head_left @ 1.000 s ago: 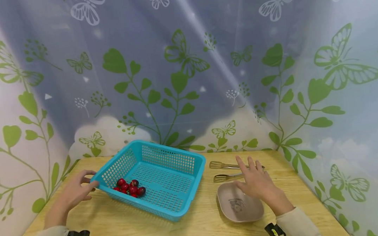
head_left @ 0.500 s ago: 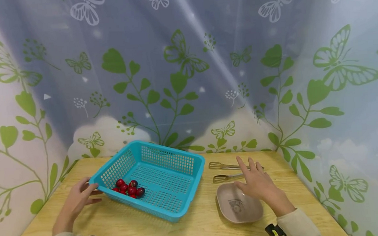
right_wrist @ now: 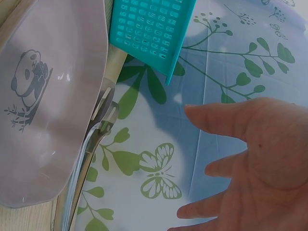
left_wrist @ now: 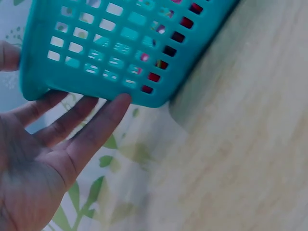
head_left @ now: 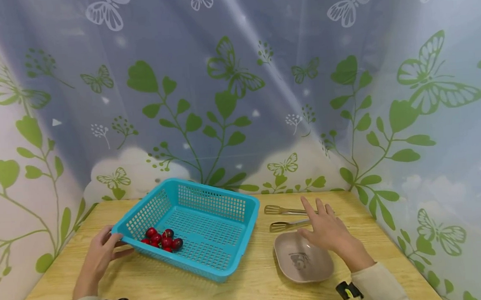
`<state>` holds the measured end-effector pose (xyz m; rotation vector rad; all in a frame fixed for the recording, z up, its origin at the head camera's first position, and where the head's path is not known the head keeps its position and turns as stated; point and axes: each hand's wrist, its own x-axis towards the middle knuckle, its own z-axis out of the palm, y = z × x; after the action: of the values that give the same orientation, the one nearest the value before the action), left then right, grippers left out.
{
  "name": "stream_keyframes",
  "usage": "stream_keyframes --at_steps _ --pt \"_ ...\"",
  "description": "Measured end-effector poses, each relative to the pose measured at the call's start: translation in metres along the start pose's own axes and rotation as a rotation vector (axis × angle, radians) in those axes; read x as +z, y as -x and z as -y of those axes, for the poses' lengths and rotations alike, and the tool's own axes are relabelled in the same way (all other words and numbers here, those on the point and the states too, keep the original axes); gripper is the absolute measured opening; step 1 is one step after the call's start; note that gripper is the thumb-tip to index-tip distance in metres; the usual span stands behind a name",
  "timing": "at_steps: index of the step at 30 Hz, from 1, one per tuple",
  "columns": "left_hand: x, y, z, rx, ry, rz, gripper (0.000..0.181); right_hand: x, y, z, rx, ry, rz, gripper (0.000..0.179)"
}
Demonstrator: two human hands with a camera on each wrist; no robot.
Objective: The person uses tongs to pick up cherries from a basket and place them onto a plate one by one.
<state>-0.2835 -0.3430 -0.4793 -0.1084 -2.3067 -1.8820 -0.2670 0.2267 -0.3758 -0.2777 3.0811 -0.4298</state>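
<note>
A blue plastic basket (head_left: 211, 223) with mesh walls stands on the left half of the table, turned at an angle. Several dark red cherries (head_left: 167, 242) are clustered in its near left corner. My left hand (head_left: 100, 252) holds that corner's rim, thumb on top and fingers underneath; the left wrist view shows the fingers (left_wrist: 91, 130) reaching below the rim. My right hand (head_left: 330, 231) hovers with spread fingers over the far right side of a pinkish-beige bowl (head_left: 298, 264) with a panda print. It holds nothing. Behind the bowl lie metal tongs (head_left: 284, 226) with slotted ends, partly hidden by that hand.
The wooden table (head_left: 170, 292) ends at a patterned curtain (head_left: 207, 124) at the back and both sides. The basket's right rim stands a short way left of the bowl and tongs.
My left hand has shifted slightly right and nearer the body at the basket's corner, with its fingers further under the rim. Basket, cherries, bowl and right hand stay nearly the same.
</note>
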Motion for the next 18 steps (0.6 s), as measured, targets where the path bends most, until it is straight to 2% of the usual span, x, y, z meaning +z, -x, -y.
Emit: stream_keyframes --at_steps 8,12,18 --pt "-0.002 -0.004 -0.010 -0.056 -0.119 0.023 0.033 -0.002 -0.003 -0.002 -0.013 0.004 -0.009 0.087" --pt "-0.003 -0.006 -0.012 -0.071 -0.137 0.047 0.036 -0.002 -0.005 -0.005 -0.010 -0.010 0.003 0.087" --pt "-0.004 -0.008 -0.012 -0.086 -0.141 0.064 0.038 -0.009 -0.016 -0.011 -0.033 0.034 0.010 0.082"
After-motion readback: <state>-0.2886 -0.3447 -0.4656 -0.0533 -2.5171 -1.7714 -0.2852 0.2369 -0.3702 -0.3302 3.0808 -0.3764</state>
